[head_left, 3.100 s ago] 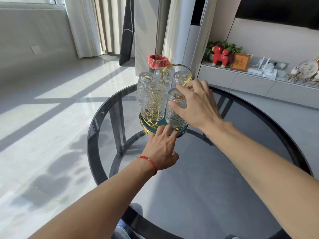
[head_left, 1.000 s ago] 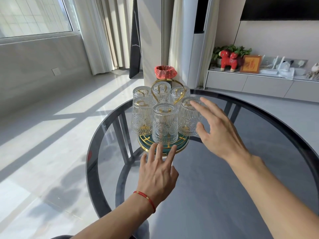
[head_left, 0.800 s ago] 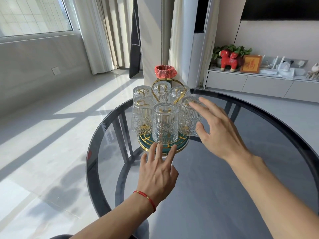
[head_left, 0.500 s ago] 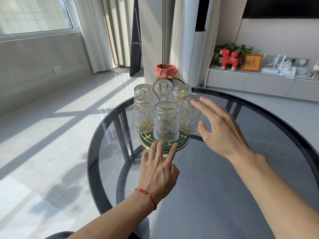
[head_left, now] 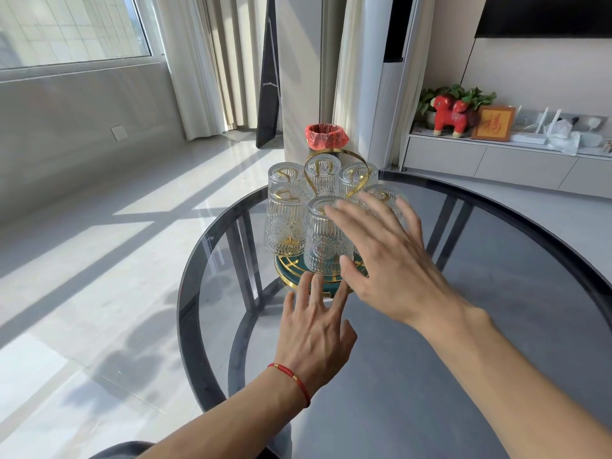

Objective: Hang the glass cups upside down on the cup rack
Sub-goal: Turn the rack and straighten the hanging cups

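Observation:
Several ribbed glass cups [head_left: 286,223] hang upside down on a cup rack with a green round base [head_left: 288,271] and a gold loop handle [head_left: 337,154]. The rack stands on the far left part of a round dark glass table [head_left: 496,293]. My left hand [head_left: 314,329], with a red string on the wrist, lies flat on the table, its fingertips at the base's front rim. My right hand [head_left: 387,260] hovers open in front of the front and right cups, fingers spread, holding nothing. It hides part of the right cup.
A bin with a red liner [head_left: 326,135] stands on the floor behind the table. A low white cabinet [head_left: 496,164] at the right back carries a red figurine [head_left: 450,115], a framed picture and small items. The table rim curves close at the left.
My right hand has moved left, from beside the right cup to in front of the front cup. The left hand stays at the base. The view came a little closer.

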`<action>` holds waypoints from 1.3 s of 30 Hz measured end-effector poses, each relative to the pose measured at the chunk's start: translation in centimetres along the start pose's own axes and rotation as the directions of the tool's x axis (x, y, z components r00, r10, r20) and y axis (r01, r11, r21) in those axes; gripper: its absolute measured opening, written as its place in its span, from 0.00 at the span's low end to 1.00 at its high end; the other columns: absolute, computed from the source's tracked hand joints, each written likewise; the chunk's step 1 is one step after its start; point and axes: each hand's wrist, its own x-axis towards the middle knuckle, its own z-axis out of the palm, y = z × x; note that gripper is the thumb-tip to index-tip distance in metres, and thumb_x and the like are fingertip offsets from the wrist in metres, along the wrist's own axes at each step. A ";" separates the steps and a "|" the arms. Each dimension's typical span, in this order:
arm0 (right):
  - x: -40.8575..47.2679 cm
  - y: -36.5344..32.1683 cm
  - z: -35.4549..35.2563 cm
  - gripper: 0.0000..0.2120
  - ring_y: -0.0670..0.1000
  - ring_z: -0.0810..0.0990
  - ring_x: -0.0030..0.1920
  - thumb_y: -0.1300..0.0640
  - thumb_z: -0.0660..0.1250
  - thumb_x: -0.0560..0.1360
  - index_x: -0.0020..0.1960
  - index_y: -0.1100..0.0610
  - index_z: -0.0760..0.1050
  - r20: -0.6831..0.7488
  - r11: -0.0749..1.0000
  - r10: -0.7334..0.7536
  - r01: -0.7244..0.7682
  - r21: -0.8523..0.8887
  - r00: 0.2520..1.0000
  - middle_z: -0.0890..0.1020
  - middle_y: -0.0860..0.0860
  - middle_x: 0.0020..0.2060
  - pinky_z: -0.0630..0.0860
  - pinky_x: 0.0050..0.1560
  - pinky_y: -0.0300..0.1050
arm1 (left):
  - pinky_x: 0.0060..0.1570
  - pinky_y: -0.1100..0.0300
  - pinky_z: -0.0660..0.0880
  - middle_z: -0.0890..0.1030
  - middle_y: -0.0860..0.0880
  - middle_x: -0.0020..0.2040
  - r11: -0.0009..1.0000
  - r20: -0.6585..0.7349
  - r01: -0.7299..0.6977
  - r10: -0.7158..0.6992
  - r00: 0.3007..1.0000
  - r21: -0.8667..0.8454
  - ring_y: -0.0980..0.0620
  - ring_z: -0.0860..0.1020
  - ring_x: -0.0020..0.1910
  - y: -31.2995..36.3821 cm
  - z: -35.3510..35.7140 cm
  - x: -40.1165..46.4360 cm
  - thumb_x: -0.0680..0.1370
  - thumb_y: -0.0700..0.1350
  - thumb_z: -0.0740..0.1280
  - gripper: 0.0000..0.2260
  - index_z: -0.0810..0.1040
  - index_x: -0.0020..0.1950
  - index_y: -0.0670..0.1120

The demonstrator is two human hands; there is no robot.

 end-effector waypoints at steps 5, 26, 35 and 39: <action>-0.4 -0.1 -0.2 0.29 0.53 0.60 0.81 0.53 0.64 0.79 0.80 0.50 0.66 -0.033 0.997 0.010 -0.008 0.075 0.999 0.71 0.48 0.78 0.50 0.79 0.65 | 0.75 0.37 0.59 0.58 0.30 0.79 1.000 0.025 -0.008 0.008 1.000 -0.022 0.32 0.48 0.81 0.7 0.6 -0.9 0.78 0.59 0.54 0.32 0.56 0.81 0.53; -1.7 -0.8 -0.5 0.32 0.55 0.64 0.80 0.57 0.70 0.76 0.79 0.49 0.69 -0.072 0.997 0.001 0.005 0.078 0.997 0.72 0.49 0.77 0.54 0.77 0.67 | 0.76 0.36 0.58 0.54 0.33 0.81 1.000 0.082 0.012 -0.012 0.997 0.002 0.34 0.45 0.81 0.7 0.5 -1.0 0.79 0.58 0.51 0.31 0.57 0.81 0.50; -1.7 -0.8 -0.2 0.33 0.53 0.66 0.79 0.60 0.71 0.75 0.79 0.53 0.68 -0.087 0.995 -0.017 0.025 0.092 0.996 0.71 0.50 0.77 0.57 0.76 0.66 | 0.75 0.37 0.59 0.57 0.33 0.81 1.000 0.083 0.010 -0.011 0.996 0.011 0.33 0.48 0.81 0.7 0.5 -0.9 0.79 0.55 0.55 0.29 0.60 0.80 0.49; -1.5 -0.9 -0.4 0.30 0.52 0.68 0.78 0.60 0.70 0.75 0.77 0.54 0.70 -0.112 0.993 -0.023 0.035 0.111 0.993 0.73 0.51 0.76 0.59 0.76 0.64 | 0.74 0.38 0.59 0.56 0.35 0.81 1.000 0.085 0.011 -0.013 0.996 0.025 0.34 0.47 0.81 0.6 0.7 -0.8 0.79 0.55 0.53 0.29 0.60 0.80 0.49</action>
